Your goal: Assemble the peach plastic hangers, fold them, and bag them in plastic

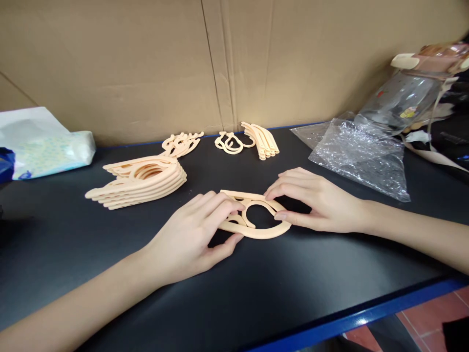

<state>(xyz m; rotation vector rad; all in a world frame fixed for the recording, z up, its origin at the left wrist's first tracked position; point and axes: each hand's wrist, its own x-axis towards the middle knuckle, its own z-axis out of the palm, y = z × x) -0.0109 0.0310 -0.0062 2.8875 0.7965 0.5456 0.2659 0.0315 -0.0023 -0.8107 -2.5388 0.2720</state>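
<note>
A peach plastic folding hanger, folded with its curved hook inside, lies on the black table before me. My left hand grips its left end, thumb at the near edge and fingers over the top. On its right end, my right hand pinches the rim between thumb and fingertips. Left of them sits a stack of similar folded hangers. Farther back are a pile of loose hooks, a couple of hooks and a small stack of curved hanger arms.
Clear plastic bags lie at the right beside a transparent bottle with a strap. A white tissue pack is at the far left. Cardboard stands behind the table, which has a blue front edge.
</note>
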